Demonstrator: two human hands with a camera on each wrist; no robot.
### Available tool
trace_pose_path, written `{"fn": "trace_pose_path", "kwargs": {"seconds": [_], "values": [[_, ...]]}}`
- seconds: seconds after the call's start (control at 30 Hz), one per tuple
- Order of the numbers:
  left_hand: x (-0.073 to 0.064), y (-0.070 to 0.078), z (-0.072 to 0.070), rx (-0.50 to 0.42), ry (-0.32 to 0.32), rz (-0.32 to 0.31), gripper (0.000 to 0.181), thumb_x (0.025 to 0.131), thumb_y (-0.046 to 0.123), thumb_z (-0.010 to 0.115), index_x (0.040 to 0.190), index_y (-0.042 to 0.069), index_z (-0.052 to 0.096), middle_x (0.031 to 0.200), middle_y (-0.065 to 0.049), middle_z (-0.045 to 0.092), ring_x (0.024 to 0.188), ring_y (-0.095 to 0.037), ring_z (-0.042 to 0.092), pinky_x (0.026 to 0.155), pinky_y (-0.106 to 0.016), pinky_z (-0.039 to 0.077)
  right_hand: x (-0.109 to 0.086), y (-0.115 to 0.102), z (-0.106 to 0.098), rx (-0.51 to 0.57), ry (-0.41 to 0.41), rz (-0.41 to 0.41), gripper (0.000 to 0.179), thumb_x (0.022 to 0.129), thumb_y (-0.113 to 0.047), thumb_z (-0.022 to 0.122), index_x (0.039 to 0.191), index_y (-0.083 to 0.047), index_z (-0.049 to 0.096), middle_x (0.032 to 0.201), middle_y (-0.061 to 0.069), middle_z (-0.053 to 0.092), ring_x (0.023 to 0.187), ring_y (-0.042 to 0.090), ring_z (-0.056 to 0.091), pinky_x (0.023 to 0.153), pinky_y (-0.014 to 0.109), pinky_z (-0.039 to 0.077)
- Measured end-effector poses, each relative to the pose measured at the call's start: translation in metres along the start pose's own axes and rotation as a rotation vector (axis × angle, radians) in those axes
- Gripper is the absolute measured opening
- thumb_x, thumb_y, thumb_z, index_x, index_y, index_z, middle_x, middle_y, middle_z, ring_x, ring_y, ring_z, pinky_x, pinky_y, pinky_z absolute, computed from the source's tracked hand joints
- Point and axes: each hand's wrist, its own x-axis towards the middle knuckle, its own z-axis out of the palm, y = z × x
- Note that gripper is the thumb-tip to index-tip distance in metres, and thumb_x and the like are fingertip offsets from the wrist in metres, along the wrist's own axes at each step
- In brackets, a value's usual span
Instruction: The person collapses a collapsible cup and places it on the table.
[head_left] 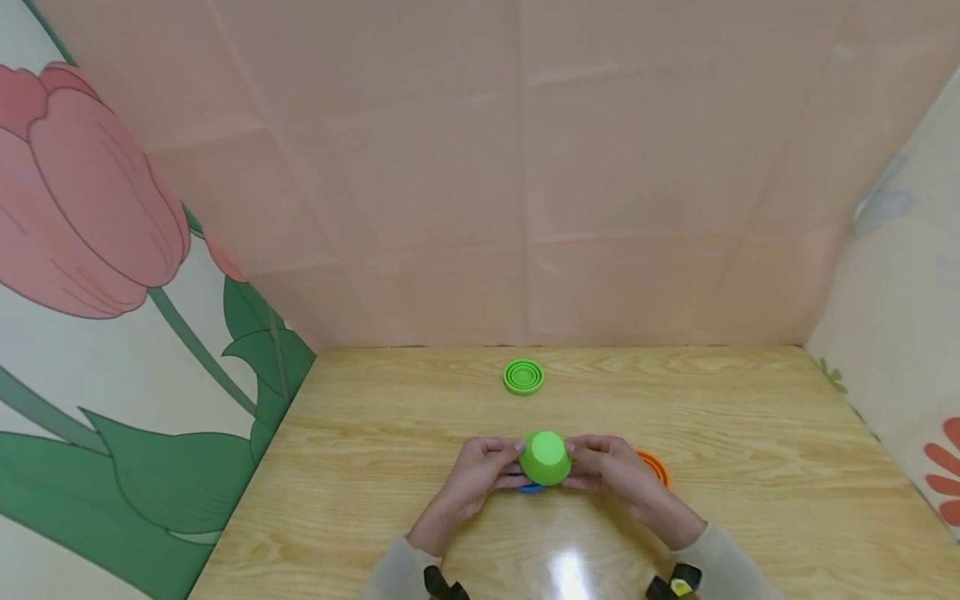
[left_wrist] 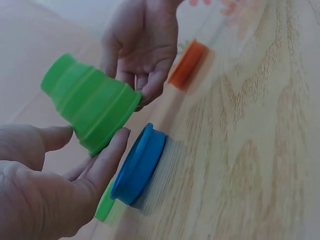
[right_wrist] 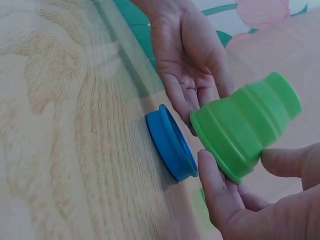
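A green collapsible cup (head_left: 546,458), drawn out to its full stepped height, is held upside down above the table with its narrow base up. My left hand (head_left: 478,473) grips it from the left, thumb on the wall and fingers at the wide rim. From the other side my right hand (head_left: 617,472) holds the same rim between thumb and fingers. Just below it a blue collapsed cup (left_wrist: 141,167) lies flat on the table, mostly hidden in the head view; the right wrist view shows this blue cup (right_wrist: 170,145) apart from the green one.
An orange collapsed cup (head_left: 656,468) lies on the wooden table (head_left: 375,425) beyond my right hand, partly covered by it. Farther back, a second green cup (head_left: 523,377) sits folded flat in rings. A pinkish sheet (head_left: 525,208) rises behind the table's far edge.
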Motion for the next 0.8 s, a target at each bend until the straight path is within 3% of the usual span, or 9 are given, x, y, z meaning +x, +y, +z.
{"fn": "trace_pose_path", "kwargs": {"seconds": [0.3, 0.8], "values": [[0.000, 0.001, 0.006, 0.010, -0.034, -0.014, 0.035, 0.104, 0.026, 0.067, 0.123, -0.005, 0.069, 0.108, -0.020, 0.076, 0.085, -0.022, 0.079, 0.087, -0.041, 0.068, -0.001, -0.002, 0.000, -0.043, 0.017, -0.043, 0.051, 0.106, -0.019, 0.062, 0.140, 0.017, 0.051, 0.115, 0.005, 0.074, 0.103, 0.017, 0.075, 0.094, 0.035, 0.066], [0.002, 0.000, 0.014, 0.058, -0.031, -0.037, 0.037, 0.105, 0.032, 0.066, 0.117, -0.003, 0.071, 0.081, -0.008, 0.073, 0.068, -0.016, 0.075, 0.077, -0.039, 0.070, -0.003, -0.003, 0.002, -0.182, 0.088, -0.068, 0.042, 0.104, -0.010, 0.059, 0.134, 0.020, 0.056, 0.112, 0.014, 0.076, 0.090, 0.018, 0.076, 0.086, 0.041, 0.069]]}}
